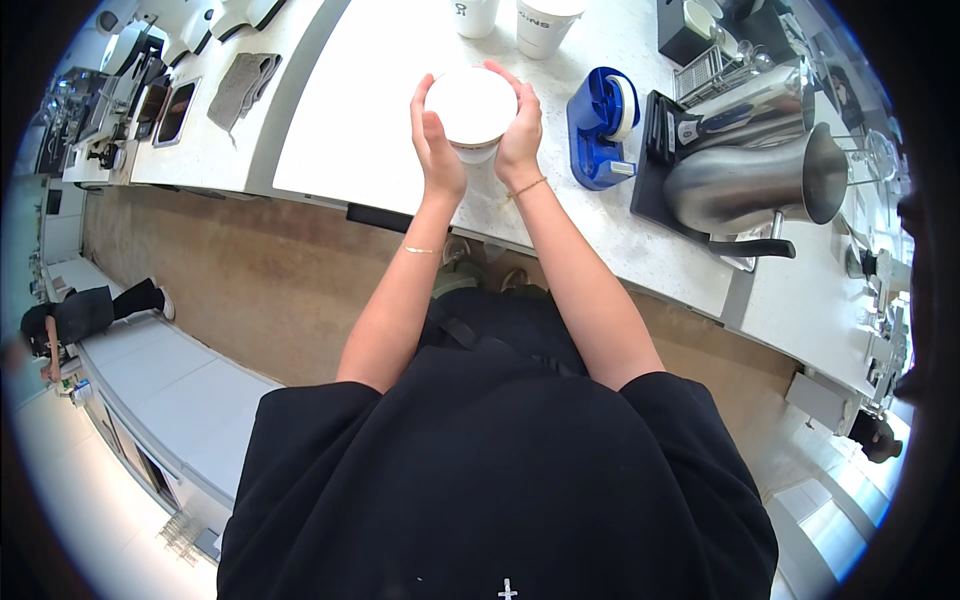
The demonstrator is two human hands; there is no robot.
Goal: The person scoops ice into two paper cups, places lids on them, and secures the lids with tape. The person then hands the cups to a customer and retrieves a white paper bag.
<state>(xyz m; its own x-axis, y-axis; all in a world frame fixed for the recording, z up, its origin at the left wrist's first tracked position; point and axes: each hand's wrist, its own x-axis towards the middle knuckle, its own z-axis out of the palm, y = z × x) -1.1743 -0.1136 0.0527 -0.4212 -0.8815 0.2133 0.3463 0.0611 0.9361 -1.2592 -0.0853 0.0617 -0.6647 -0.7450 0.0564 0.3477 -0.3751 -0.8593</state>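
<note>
Both my hands clasp one white paper cup (477, 153) with a white top, held upright over the white counter (352, 142). My left hand (439, 154) wraps its left side, the thumb near the top's front edge. From the right, my right hand (520, 124) curves round it, its fingers at the rim. Beyond them stand two more white cups, one (475, 16) with dark print and a wider one (545, 30) bearing writing. A blue tape dispenser (589, 131) with a white roll is to the right of my right hand.
On the right, steel pitchers (739, 187) lie by a black tray (651, 165), with a wire rack (701, 75) behind. A grey cloth (244, 90) rests on the left counter. One person (82, 315) is at far left, another (874, 437) at far right.
</note>
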